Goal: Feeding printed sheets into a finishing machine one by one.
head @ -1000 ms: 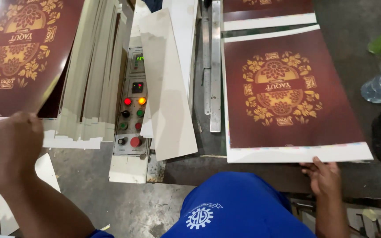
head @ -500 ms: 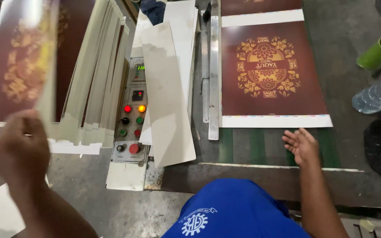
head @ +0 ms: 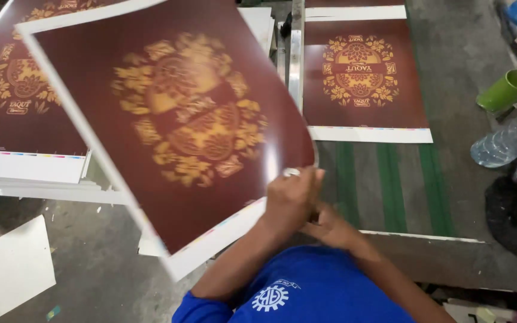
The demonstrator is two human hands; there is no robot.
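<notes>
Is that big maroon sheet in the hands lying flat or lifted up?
Lifted: the maroon sheet is tilted and blurred in the air, with both hands at its lower right edge.

This is a print shop or print-finishing workshop. A stack of large printed sheets [head: 25,161] in maroon with a gold ornamental design and white margins carrying colour-control strips sits at the left. Another such sheet [head: 363,78] lies on a machine bed with green belts [head: 390,185], beside a long metal guide rail [head: 295,54]. The worn grey concrete floor [head: 91,269] is littered with paper scraps, and a blank white offcut [head: 7,269] lies there.
</notes>
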